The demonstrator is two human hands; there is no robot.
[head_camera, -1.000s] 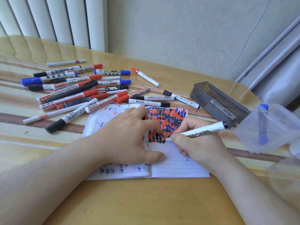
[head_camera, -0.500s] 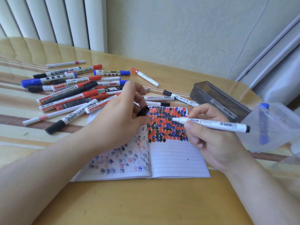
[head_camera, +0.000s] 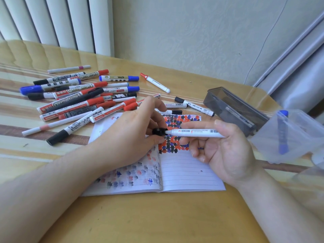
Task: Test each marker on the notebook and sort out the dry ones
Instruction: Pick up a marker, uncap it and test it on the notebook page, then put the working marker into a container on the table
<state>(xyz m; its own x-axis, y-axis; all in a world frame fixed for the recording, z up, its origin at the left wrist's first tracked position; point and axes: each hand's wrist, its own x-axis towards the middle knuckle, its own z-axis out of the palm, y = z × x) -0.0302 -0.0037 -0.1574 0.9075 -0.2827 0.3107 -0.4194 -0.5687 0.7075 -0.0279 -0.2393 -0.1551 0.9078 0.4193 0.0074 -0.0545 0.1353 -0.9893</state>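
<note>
Since half a second ago, both hands have drawn together above the open notebook (head_camera: 184, 174), and the black cap (head_camera: 159, 132) now meets the tip of the white marker (head_camera: 194, 133). Nearest the camera, bare tabletop (head_camera: 140, 221) runs up to the notebook's lower edge, its right page lined and blank below a dense patch of red, black and blue test marks. Over that patch the left hand (head_camera: 129, 137) pinches the cap between thumb and fingers, while the right hand (head_camera: 226, 151), palm turned up, holds the marker level, its thumb curled over the barrel and its fingers under it. Beyond the left hand lies the pile of markers (head_camera: 78, 99), red, blue and black. Right of the notebook sits a dark grey plastic box (head_camera: 233, 109), and nearer the edge a clear container (head_camera: 298, 137) holds one blue marker (head_camera: 282, 132) upright.
</note>
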